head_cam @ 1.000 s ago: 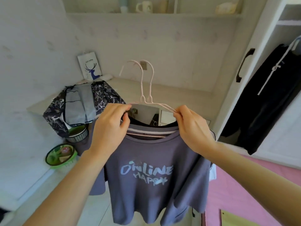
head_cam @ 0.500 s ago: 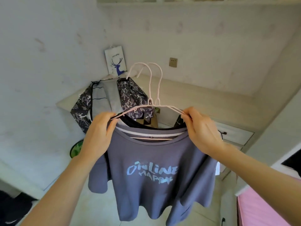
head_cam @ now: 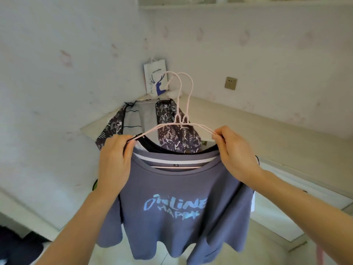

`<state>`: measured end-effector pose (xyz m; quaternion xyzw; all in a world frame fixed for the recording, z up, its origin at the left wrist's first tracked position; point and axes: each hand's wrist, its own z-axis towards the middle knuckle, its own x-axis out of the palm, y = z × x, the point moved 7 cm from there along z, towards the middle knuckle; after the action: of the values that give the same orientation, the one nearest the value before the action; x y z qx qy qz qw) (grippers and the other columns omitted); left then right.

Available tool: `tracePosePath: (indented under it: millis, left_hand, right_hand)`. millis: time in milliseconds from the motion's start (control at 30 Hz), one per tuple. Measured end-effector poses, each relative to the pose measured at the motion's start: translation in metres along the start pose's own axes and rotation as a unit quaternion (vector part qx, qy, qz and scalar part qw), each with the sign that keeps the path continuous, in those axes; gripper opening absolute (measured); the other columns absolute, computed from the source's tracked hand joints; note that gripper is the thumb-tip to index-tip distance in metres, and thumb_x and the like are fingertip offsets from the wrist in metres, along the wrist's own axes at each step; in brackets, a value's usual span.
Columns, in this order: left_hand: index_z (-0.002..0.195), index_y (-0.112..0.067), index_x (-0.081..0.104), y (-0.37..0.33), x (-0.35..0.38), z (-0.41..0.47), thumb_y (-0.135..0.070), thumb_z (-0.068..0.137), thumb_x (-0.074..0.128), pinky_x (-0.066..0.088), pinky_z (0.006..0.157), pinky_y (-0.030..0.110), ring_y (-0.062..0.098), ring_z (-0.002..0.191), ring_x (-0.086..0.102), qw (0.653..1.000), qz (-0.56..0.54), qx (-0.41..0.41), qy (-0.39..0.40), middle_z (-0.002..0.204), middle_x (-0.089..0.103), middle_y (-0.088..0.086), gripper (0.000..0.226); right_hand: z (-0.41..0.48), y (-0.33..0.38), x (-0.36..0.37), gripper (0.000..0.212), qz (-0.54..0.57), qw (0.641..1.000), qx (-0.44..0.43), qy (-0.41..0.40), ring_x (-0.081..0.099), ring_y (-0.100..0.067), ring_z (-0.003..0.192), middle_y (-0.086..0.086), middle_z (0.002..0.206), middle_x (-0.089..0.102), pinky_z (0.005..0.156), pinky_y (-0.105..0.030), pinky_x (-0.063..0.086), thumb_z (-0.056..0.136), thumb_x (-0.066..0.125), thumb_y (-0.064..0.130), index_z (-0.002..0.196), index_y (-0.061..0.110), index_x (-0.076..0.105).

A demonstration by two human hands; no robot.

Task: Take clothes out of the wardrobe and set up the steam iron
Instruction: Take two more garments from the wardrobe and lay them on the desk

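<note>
Head view. Holding up a grey-blue T-shirt [head_cam: 181,188] printed "ONLINE HAPPY" in pale blue, in mid-air, facing a corner of the room, clear of the worktop [head_cam: 248,127] behind it.

Pinching the left shoulder of the pink wire hangers [head_cam: 179,123] with the left hand [head_cam: 114,161], fingers curled round wire and collar cloth together. Pinching the right shoulder of the same hangers with the right hand [head_cam: 235,155], thumb and fingertips closed on the wire. Two hooks side by side, pointing up and away.

Behind the T-shirt's neckline, a black garment [head_cam: 152,145] on the same hangers.

Farther back, on the pale corner worktop, a dark patterned cloth [head_cam: 170,121] draped over the front edge. Behind that, against the wall, a white paper bag [head_cam: 155,77] with a blue deer. On the right-hand wall, a socket [head_cam: 230,83]. At the very top, the edge of a shelf [head_cam: 229,5].
</note>
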<state>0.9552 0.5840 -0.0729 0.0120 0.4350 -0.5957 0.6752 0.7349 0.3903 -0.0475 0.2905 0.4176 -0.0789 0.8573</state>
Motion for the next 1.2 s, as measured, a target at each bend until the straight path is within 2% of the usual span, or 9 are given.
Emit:
tracePosePath:
  millis: [100, 333, 600, 733, 833, 967, 1067, 1133, 1200]
  left_hand:
    - [0.109, -0.01, 0.063, 0.009, 0.014, 0.028, -0.017, 0.098, 0.048, 0.043, 0.081, 0.038, 0.022, 0.091, 0.051, 0.999, 0.013, -0.011, -0.027, 0.097, 0.06, 0.005, 0.02]
    - [0.113, -0.009, 0.065, 0.021, 0.041, 0.095, -0.029, 0.098, 0.041, 0.041, 0.083, 0.036, 0.024, 0.093, 0.05, 0.996, 0.045, -0.03, -0.077, 0.096, 0.06, 0.007, 0.034]
    - [0.113, -0.009, 0.065, 0.043, 0.064, 0.153, -0.034, 0.097, 0.039, 0.038, 0.083, 0.029, 0.023, 0.094, 0.05, 0.991, 0.064, -0.059, -0.105, 0.094, 0.059, 0.006, 0.039]
    - [0.112, -0.01, 0.065, 0.057, 0.07, 0.188, -0.032, 0.098, 0.04, 0.037, 0.081, 0.027, 0.023, 0.092, 0.05, 0.988, 0.072, -0.054, -0.122, 0.093, 0.059, 0.006, 0.036]
    - [0.112, -0.011, 0.065, 0.074, 0.077, 0.22, -0.031, 0.098, 0.041, 0.038, 0.081, 0.029, 0.022, 0.092, 0.05, 0.987, 0.074, -0.052, -0.131, 0.093, 0.059, 0.004, 0.034]
    - [0.111, -0.011, 0.065, 0.103, 0.086, 0.269, -0.026, 0.099, 0.045, 0.039, 0.082, 0.031, 0.021, 0.092, 0.051, 0.986, 0.071, -0.043, -0.147, 0.093, 0.061, 0.004, 0.029]
    - [0.109, -0.011, 0.066, 0.13, 0.095, 0.309, -0.023, 0.098, 0.047, 0.041, 0.082, 0.037, 0.023, 0.091, 0.052, 0.986, 0.069, -0.035, -0.148, 0.093, 0.062, 0.005, 0.025]
    - [0.108, -0.011, 0.066, 0.149, 0.102, 0.334, -0.025, 0.098, 0.047, 0.042, 0.082, 0.038, 0.023, 0.091, 0.051, 0.987, 0.061, -0.035, -0.143, 0.093, 0.062, 0.004, 0.025]
    - [0.107, -0.012, 0.066, 0.167, 0.111, 0.356, -0.028, 0.097, 0.045, 0.042, 0.082, 0.038, 0.021, 0.091, 0.051, 0.989, 0.053, -0.032, -0.133, 0.093, 0.063, 0.003, 0.028]
  right_hand:
    - [0.044, -0.014, 0.013, 0.018, 0.013, 1.0, -0.018, 0.011, 0.045, -0.018, 0.066, 0.007, 0.077, 0.049, 0.063, -0.04, 0.043, 0.101, 0.035, 0.032, 0.096, 0.021, 0.048]
    - [0.141, -0.04, 0.033, 0.021, 0.044, 0.998, -0.045, 0.029, 0.044, -0.013, 0.061, 0.014, 0.068, 0.046, 0.059, -0.03, 0.033, 0.1, 0.038, 0.032, 0.1, 0.019, 0.054]
    - [0.226, -0.058, 0.063, 0.018, 0.069, 0.994, -0.075, 0.031, 0.051, -0.015, 0.064, 0.01, 0.072, 0.053, 0.059, -0.035, 0.041, 0.1, 0.041, 0.03, 0.098, 0.019, 0.056]
    - [0.271, -0.059, 0.077, 0.017, 0.069, 0.993, -0.088, 0.024, 0.049, -0.01, 0.06, 0.013, 0.069, 0.051, 0.056, -0.032, 0.039, 0.1, 0.041, 0.029, 0.098, 0.02, 0.055]
    - [0.305, -0.055, 0.089, 0.017, 0.072, 0.993, -0.09, 0.018, 0.051, -0.013, 0.06, 0.008, 0.069, 0.054, 0.055, -0.036, 0.042, 0.1, 0.041, 0.03, 0.097, 0.02, 0.055]
    - [0.355, -0.053, 0.109, 0.016, 0.077, 0.994, -0.081, 0.01, 0.048, -0.006, 0.059, 0.016, 0.067, 0.048, 0.052, -0.024, 0.033, 0.1, 0.042, 0.029, 0.099, 0.02, 0.055]
    - [0.395, -0.051, 0.13, 0.02, 0.062, 0.996, -0.068, 0.009, 0.045, -0.005, 0.058, 0.016, 0.069, 0.047, 0.051, -0.021, 0.029, 0.1, 0.041, 0.029, 0.102, 0.017, 0.056]
    - [0.42, -0.05, 0.145, 0.021, 0.05, 0.997, -0.064, 0.008, 0.046, -0.007, 0.059, 0.012, 0.071, 0.05, 0.051, -0.023, 0.032, 0.1, 0.04, 0.03, 0.102, 0.016, 0.056]
    - [0.443, -0.05, 0.159, 0.023, 0.034, 0.998, -0.062, 0.002, 0.05, -0.015, 0.063, 0.006, 0.073, 0.055, 0.056, -0.032, 0.04, 0.1, 0.039, 0.03, 0.101, 0.016, 0.056]
